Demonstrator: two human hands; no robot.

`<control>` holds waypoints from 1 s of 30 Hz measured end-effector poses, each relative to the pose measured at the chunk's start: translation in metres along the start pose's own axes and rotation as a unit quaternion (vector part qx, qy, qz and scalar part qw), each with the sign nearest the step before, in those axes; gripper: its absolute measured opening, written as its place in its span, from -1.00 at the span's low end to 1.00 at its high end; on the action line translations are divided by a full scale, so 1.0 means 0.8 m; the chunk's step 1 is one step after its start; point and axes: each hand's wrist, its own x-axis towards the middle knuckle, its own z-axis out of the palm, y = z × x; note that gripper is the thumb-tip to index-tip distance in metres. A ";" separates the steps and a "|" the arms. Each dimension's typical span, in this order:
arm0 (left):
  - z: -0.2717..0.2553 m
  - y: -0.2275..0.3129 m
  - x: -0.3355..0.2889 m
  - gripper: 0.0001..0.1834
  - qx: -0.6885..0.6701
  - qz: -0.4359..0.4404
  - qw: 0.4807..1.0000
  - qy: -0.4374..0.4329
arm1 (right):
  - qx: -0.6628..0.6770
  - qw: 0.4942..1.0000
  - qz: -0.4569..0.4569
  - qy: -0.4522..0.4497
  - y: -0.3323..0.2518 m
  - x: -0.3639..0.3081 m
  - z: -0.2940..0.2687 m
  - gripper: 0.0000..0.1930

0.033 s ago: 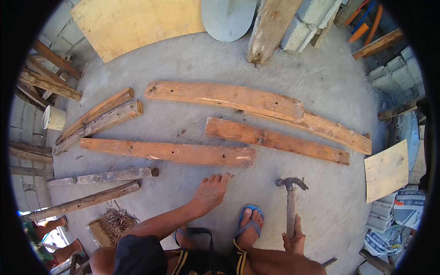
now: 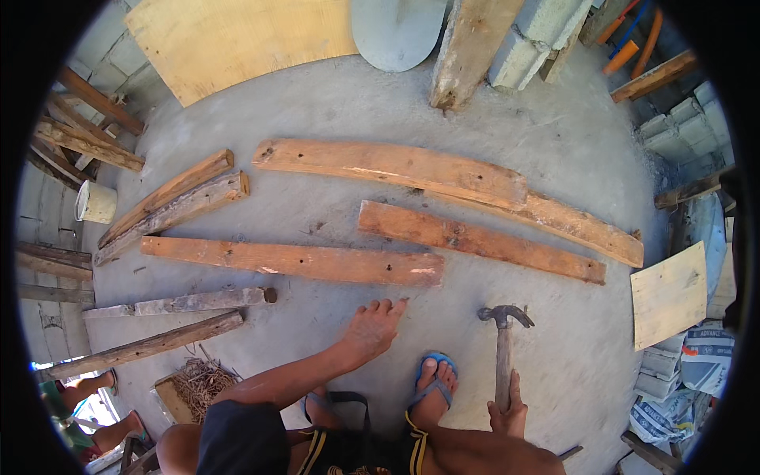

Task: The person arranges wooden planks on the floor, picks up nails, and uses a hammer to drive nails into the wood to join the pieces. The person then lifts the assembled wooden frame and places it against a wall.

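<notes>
My right hand point(image 2: 508, 418) is wrapped round the wooden handle of a claw hammer point(image 2: 504, 348), low at the right. The hammer's metal head points away from me, its claw to the right. My left hand point(image 2: 370, 328) hovers over the concrete floor, in front of a reddish-brown plank point(image 2: 317, 263). Its fingers are bent and drawn together at the tips, around something too small to make out. Beyond lie a second plank point(image 2: 475, 241) and a longer plank point(image 2: 388, 165), which overlaps another board point(image 2: 582, 227). Small dark holes dot several of these.
Two timbers point(image 2: 174, 207) lie at the left near a white bucket point(image 2: 96, 203). Closer are more poles point(image 2: 150, 346) and a box of thin sticks point(image 2: 202, 388). A plywood sheet point(image 2: 245, 47) stands at the back. Sacks point(image 2: 704, 360) sit at the right; another person's legs point(image 2: 119, 435) show lower left.
My left hand has shifted slightly to the right and its fingers have moved a little. The hammer stays in my right hand, nearly still.
</notes>
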 end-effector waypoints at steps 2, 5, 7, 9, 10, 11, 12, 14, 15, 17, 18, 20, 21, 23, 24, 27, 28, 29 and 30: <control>-0.005 0.003 0.007 -0.65 -0.010 0.038 0.999 -0.030 | 0.060 0.998 0.029 0.004 -0.008 0.002 0.009 -0.09; -0.026 0.007 0.015 -0.72 -0.195 0.006 0.979 -0.061 | 0.195 0.980 0.035 0.013 -0.023 0.010 0.021 -0.08; -0.054 0.009 0.019 -0.78 -0.389 -0.036 0.918 -0.069 | 0.259 0.965 0.047 0.004 -0.035 0.018 0.024 -0.08; -0.086 0.001 0.039 -0.82 -0.584 -0.040 0.810 -0.033 | 0.233 0.972 -0.031 0.029 -0.048 0.035 0.018 -0.08; -0.103 -0.012 0.056 -0.76 -0.608 -0.084 0.789 0.004 | 0.201 0.977 -0.057 0.046 -0.056 0.047 0.015 -0.08; -0.118 -0.028 0.075 -0.69 -0.632 -0.098 0.767 0.050 | 0.216 0.973 -0.074 0.040 -0.064 0.057 0.011 -0.08; -0.130 -0.047 0.098 -0.69 -0.589 -0.142 0.793 0.062 | 0.221 0.971 -0.082 0.039 -0.072 0.066 0.007 -0.08; -0.135 -0.080 0.137 -0.68 -0.510 -0.155 0.840 0.104 | 0.239 0.966 -0.093 0.040 -0.087 0.078 0.004 -0.08; -0.129 -0.092 0.156 -0.68 -0.475 -0.138 0.860 0.126 | 0.251 0.962 -0.098 0.042 -0.093 0.082 0.003 -0.09; -0.107 -0.107 0.179 -0.67 -0.401 -0.108 0.895 0.166 | 0.270 0.956 -0.111 0.040 -0.098 0.085 0.002 -0.09; -0.096 -0.111 0.187 -0.68 -0.361 -0.094 0.910 0.184 | 0.277 0.953 -0.119 0.035 -0.099 0.086 0.004 -0.08; -0.076 -0.114 0.196 -0.66 -0.281 -0.070 0.936 0.199 | 0.255 0.956 -0.143 0.034 -0.101 0.087 0.006 -0.07; -0.069 -0.113 0.196 -0.63 -0.241 -0.061 0.948 0.197 | 0.225 0.960 -0.162 0.035 -0.103 0.088 0.008 -0.06; -0.062 -0.112 0.194 -0.59 -0.180 -0.048 0.960 0.210 | 0.161 0.961 -0.221 0.042 -0.113 0.088 0.008 -0.05; -0.061 -0.112 0.191 -0.57 -0.161 -0.045 0.960 0.225 | 0.125 0.956 -0.261 0.049 -0.123 0.090 0.006 -0.05; -0.059 -0.111 0.185 -0.56 -0.181 -0.062 0.942 0.276 | 0.052 0.909 -0.405 0.082 -0.170 0.092 -0.012 -0.04; -0.059 -0.111 0.185 -0.57 -0.205 -0.078 0.935 0.278 | 0.043 0.888 -0.448 0.092 -0.191 0.090 -0.022 -0.04; -0.058 -0.111 0.184 -0.55 -0.190 -0.075 0.937 0.284 | 0.044 0.868 -0.484 0.102 -0.212 0.090 -0.030 -0.03; -0.056 -0.111 0.185 -0.53 -0.182 -0.079 0.941 0.275 | 0.050 0.850 -0.512 0.108 -0.231 0.088 -0.040 -0.03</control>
